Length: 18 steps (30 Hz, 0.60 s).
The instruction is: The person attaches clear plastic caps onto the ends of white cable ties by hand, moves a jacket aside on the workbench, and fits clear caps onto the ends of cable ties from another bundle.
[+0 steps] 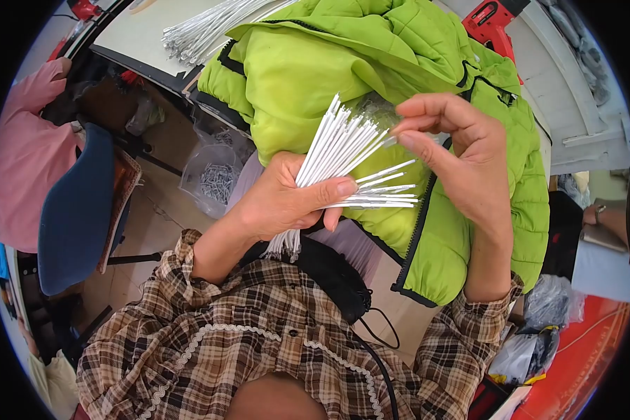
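A thick bundle of thin white wires (339, 150) fans out from my left hand (280, 199), which is closed round it with the thumb across the front. The lower ends of the bundle (285, 245) hang below that hand. Several wires (388, 192) splay away to the right, apart from the main fan. At the upper right of the fan, the thumb and forefinger of my right hand (462, 147) are pinched close to the wire tips. What lies between those fingertips is too small to make out. Behind both hands spreads a lime-green padded jacket (294, 91).
More white wires (210, 31) lie on the table (136, 42) at the back left. A clear tub (217, 178) of small metal pieces stands below. A blue chair back (77, 210) and a person in pink (31, 154) are at left. A red tool (490, 28) lies at back right.
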Tool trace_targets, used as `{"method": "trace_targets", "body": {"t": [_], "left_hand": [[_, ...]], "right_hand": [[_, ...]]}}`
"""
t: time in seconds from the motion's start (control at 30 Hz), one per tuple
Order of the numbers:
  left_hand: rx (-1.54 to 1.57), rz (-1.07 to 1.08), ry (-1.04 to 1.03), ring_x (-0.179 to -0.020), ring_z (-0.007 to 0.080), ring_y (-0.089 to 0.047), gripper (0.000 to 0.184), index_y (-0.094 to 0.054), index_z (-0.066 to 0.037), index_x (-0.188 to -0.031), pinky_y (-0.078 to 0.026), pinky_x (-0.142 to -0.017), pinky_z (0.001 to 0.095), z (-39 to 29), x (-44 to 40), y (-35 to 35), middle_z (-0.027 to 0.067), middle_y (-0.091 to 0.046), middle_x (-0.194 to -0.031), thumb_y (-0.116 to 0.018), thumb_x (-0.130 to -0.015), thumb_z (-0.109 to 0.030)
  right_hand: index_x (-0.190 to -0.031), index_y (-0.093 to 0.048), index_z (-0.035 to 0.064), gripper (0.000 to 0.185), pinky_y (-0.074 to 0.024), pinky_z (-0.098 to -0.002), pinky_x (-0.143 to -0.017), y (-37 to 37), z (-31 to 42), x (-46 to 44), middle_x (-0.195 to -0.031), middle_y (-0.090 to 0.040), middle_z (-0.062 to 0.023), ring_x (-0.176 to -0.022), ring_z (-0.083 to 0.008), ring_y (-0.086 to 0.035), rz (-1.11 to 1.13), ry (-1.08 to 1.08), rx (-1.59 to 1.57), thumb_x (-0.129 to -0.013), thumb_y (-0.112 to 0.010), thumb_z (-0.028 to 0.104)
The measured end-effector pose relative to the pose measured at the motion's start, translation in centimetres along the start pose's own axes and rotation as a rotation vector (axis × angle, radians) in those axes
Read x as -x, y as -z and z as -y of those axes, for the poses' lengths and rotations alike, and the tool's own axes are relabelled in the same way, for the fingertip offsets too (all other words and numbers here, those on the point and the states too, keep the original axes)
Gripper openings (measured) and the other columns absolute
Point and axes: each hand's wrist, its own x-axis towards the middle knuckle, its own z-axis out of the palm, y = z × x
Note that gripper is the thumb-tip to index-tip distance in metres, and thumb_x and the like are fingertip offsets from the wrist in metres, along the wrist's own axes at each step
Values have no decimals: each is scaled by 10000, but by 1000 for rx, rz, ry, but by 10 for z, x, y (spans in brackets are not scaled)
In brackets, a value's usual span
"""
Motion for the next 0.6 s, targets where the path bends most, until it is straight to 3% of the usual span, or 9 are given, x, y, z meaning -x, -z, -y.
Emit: {"method": "trace_targets", "body": {"t": [0.1,0.27,0.4,0.6], "left_hand": [[-10,4,0,-347,34,-299,136,-648,-7,-836,-212,-317,163,0,0,0,63,-598,-532,-633,-893,-129],[26,6,7,-354,37,-310,134,-647,-8,-838,-225,-324,165,0,0,0,61,-597,-532,-631,-894,-129],[-7,20,-10,-336,46,-316,118,-623,34,-912,-220,-302,156,-2,0,-1,75,-568,-519,-606,-907,-82],[-9,7,-6,-334,46,-315,112,-622,32,-909,-219,-302,157,-1,0,-1,79,-567,-517,-605,-907,-78]], "right_hand": [[-1020,-643,-43,228,-455,-182,-677,1,1,1,-848,-668,-78,-714,-93,-577,93,2,67,-793,-647,-18],[-971,-655,-30,175,-429,-207,-634,5,15,0,-834,-663,-52,-651,-91,-526,262,-279,25,-805,-621,15],[-906,-662,-19,125,-381,-212,-596,6,-20,-6,-819,-651,-27,-624,-90,-472,83,56,452,-811,-620,52],[-882,-667,-14,97,-359,-200,-596,3,-28,-9,-822,-626,-12,-650,-87,-459,66,326,832,-810,-619,29]]}}
